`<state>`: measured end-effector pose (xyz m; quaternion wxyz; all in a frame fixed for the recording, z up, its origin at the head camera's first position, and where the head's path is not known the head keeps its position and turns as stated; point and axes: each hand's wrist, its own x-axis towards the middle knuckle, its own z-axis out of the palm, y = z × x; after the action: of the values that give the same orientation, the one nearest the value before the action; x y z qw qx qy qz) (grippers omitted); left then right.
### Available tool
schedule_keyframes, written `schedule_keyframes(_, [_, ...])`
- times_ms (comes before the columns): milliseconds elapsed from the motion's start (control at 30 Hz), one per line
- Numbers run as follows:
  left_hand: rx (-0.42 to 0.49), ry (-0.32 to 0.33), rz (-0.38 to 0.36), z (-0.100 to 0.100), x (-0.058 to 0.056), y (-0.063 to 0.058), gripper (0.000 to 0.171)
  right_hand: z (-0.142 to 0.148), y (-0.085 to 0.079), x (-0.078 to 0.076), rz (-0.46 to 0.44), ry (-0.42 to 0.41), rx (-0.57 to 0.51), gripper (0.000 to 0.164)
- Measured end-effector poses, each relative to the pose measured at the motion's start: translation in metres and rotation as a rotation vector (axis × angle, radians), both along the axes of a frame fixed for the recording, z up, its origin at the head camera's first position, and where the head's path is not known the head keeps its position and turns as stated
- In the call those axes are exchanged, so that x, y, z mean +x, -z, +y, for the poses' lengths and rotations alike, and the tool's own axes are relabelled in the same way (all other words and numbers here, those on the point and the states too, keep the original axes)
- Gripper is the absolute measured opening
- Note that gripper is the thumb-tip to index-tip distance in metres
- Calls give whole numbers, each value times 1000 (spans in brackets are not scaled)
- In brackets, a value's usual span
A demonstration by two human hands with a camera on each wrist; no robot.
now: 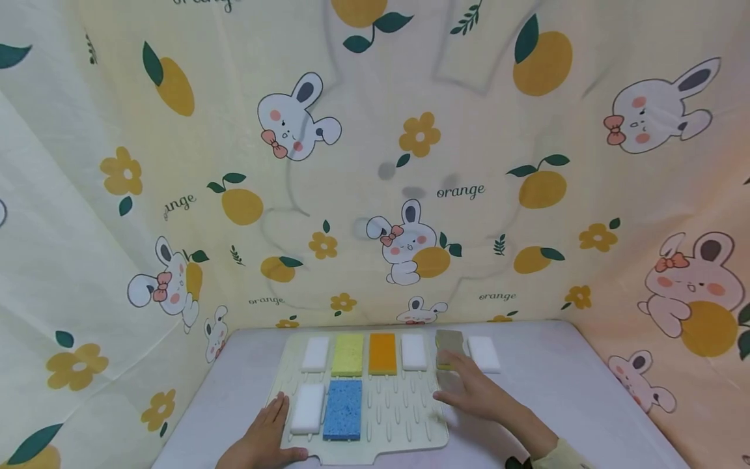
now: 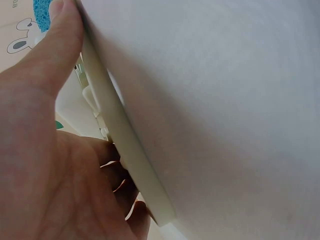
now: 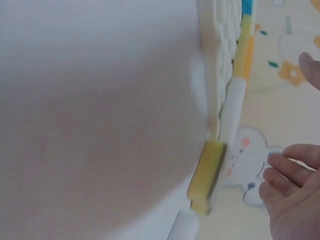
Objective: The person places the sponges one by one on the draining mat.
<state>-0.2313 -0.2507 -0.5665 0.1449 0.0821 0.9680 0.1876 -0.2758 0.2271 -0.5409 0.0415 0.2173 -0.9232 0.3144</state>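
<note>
A cream tray with raised ridges (image 1: 404, 430) lies on the table. My left hand (image 1: 266, 433) rests at its near-left corner, thumb along the front edge and fingers extended along the left side; the left wrist view shows thumb and fingers touching the rim (image 2: 127, 150). My right hand (image 1: 471, 387) is over the tray's right edge, fingers loosely extended and holding nothing. Close to it is a grey-topped yellow scrub sponge (image 1: 450, 342), partly covered by the fingers in the head view. In the right wrist view a gap separates this sponge (image 3: 206, 170) from the hand (image 3: 295, 185).
Along the tray's back row are a white sponge (image 1: 316, 354), a yellow sponge (image 1: 348, 355), an orange sponge (image 1: 383, 354) and another white one (image 1: 414, 352). In front lie a white sponge (image 1: 307, 408) and a blue sponge (image 1: 342, 410). One more white sponge (image 1: 484, 355) is on the table at right.
</note>
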Motion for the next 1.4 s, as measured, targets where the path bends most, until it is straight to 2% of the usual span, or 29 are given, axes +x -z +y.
schedule_keyframes(133, [-6,9,10,1,1,-3,126,17,1,-7,93,2,-2,89])
schedule_keyframes(233, [-8,4,10,2,2,-5,126,27,1,-12,115,24,-10,92])
schedule_keyframes(400, [-12,-14,-5,2,3,-5,128,44,1,-22,55,84,-13,96])
schedule_keyframes(700, [-6,16,15,0,3,-3,124,68,4,-34,-45,132,25,103])
schedule_keyframes(900, [5,14,17,-1,2,0,126,80,5,-46,-53,149,76,106])
schedule_keyframes(1067, [-3,1,5,-1,1,2,128,90,7,-60,-103,167,138,112])
schedule_keyframes(1200, [-3,-6,-1,1,1,1,129,98,10,-71,-104,170,189,116])
schedule_keyframes(1400, [-12,-4,-3,1,0,1,129,105,13,-81,-123,165,200,117])
